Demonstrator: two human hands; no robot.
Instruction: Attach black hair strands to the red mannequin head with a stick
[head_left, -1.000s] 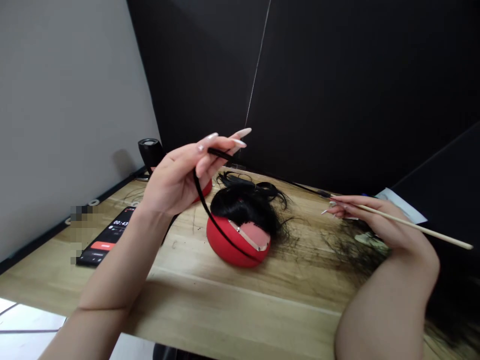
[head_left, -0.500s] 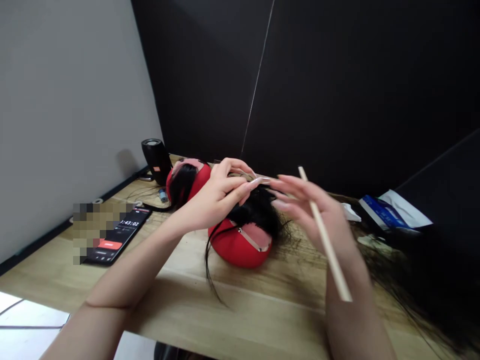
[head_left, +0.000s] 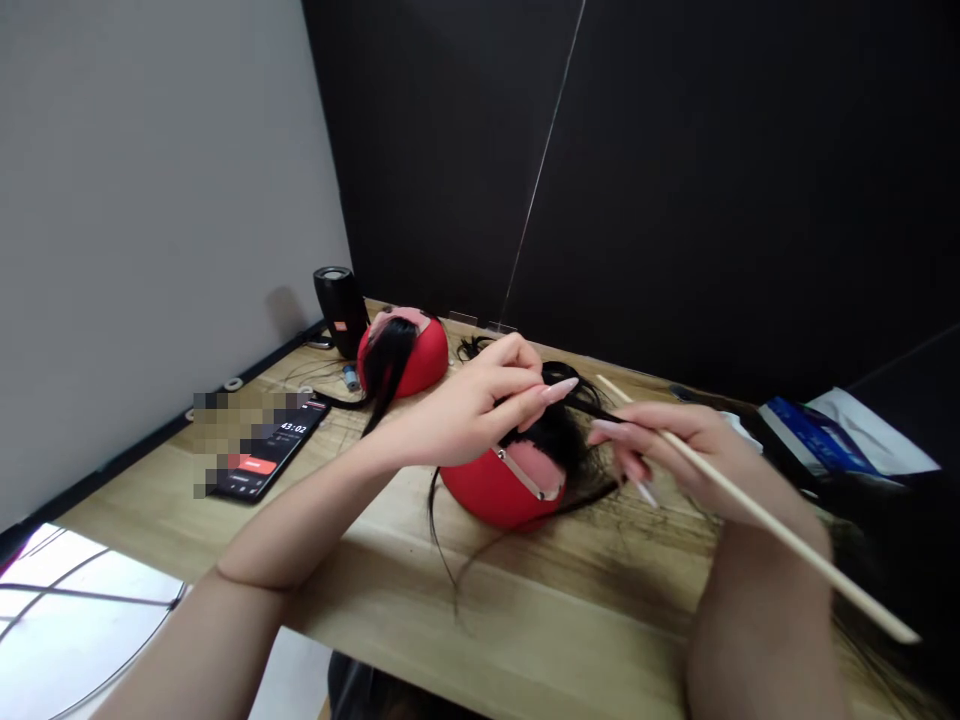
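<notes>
A red dome-shaped block [head_left: 487,495] rests on the table in front of me, with a pink patch [head_left: 536,460] on it and black hair [head_left: 576,440] gathered on top. Above it, my left hand [head_left: 502,395] pinches a lock of black hair [head_left: 589,406] between thumb and fingers. To the right, my right hand [head_left: 682,455] has its fingertips closed on the other end of this lock. A pale wooden stick [head_left: 795,540] lies through the same hand, slanting down to the right. Loose strands hang from the block's front and right side.
A second red block [head_left: 427,360] with black hair sits farther back left. Near it are a black cylindrical speaker [head_left: 337,310] and a phone [head_left: 274,450] showing a timer. Blue-and-white packaging [head_left: 817,440] lies at right. Dark walls close off the back and right.
My right hand has moved slightly right and down and now draws a lock of hair taut from my left hand. The stick has tipped from steep to a flatter slant. The view has shifted.
</notes>
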